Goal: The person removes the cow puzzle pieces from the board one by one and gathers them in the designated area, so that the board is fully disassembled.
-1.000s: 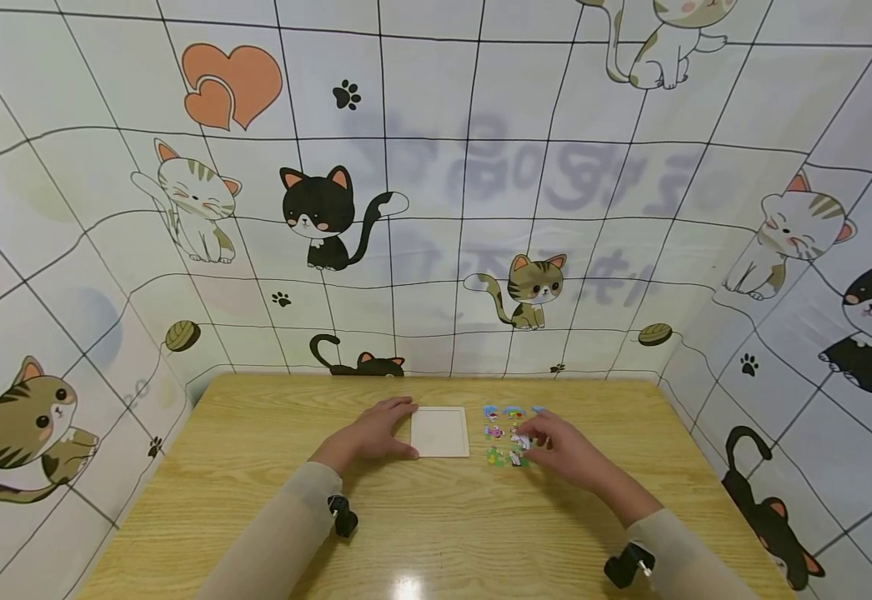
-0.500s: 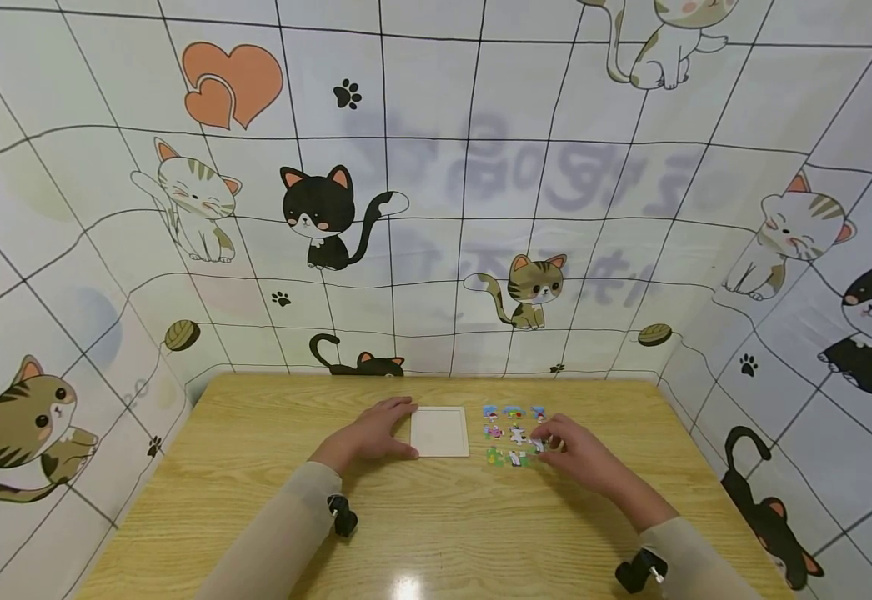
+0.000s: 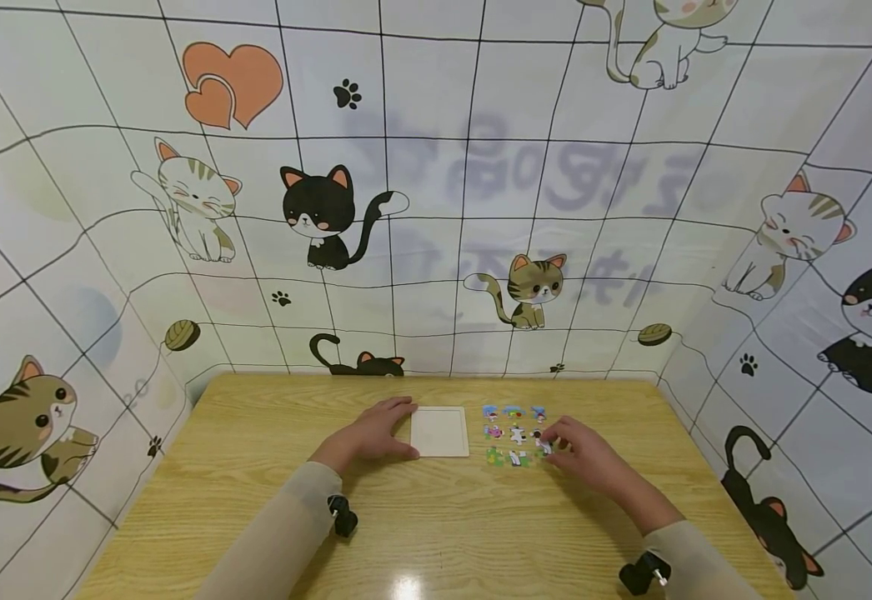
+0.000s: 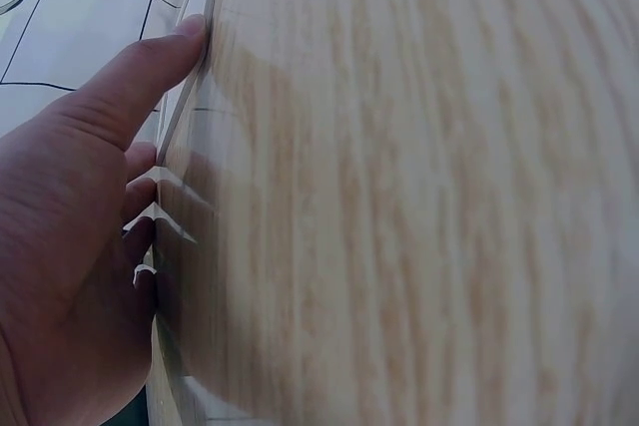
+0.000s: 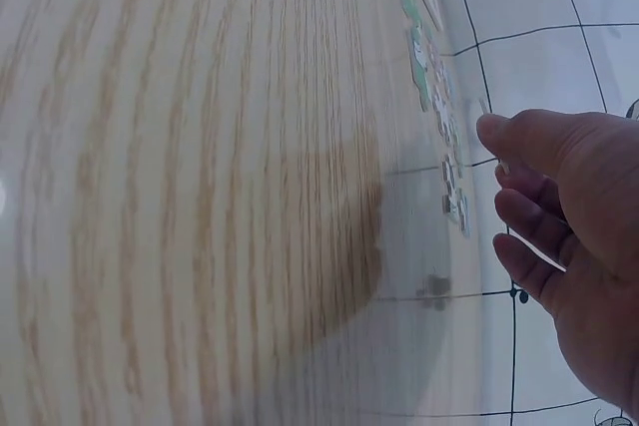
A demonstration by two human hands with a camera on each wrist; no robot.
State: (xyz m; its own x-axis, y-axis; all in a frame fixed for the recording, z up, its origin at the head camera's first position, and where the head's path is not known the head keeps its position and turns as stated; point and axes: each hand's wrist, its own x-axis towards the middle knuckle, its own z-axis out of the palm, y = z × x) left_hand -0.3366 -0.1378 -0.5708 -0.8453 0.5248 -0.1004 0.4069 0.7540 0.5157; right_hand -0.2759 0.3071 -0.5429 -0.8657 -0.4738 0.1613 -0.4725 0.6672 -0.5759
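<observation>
A pale square puzzle board (image 3: 439,432) with a raised rim lies flat on the table. My left hand (image 3: 370,432) rests at its left edge, thumb at the near corner and fingertips at the far one. In the left wrist view, the thumb (image 4: 140,77) touches the board's edge. Right of the board, colourful jigsaw pieces (image 3: 518,435) lie apart in rows. Over the right end of these rows, my right hand (image 3: 582,454) pinches a puzzle piece (image 3: 544,447) between thumb and fingers. Only a thin edge of that piece shows in the right wrist view, and its picture is partly hidden.
The wooden table (image 3: 436,517) extends toward me and to both sides. Behind it and at the sides hangs a white cloth (image 3: 436,192) with a grid and cartoon cats. A small black device (image 3: 342,517) sits on each sleeve's cuff.
My right hand has shifted right with the puzzle piece, from beside the middle piece to the rows' right end. The centre piece now shows fully. My left hand and the board stay put.
</observation>
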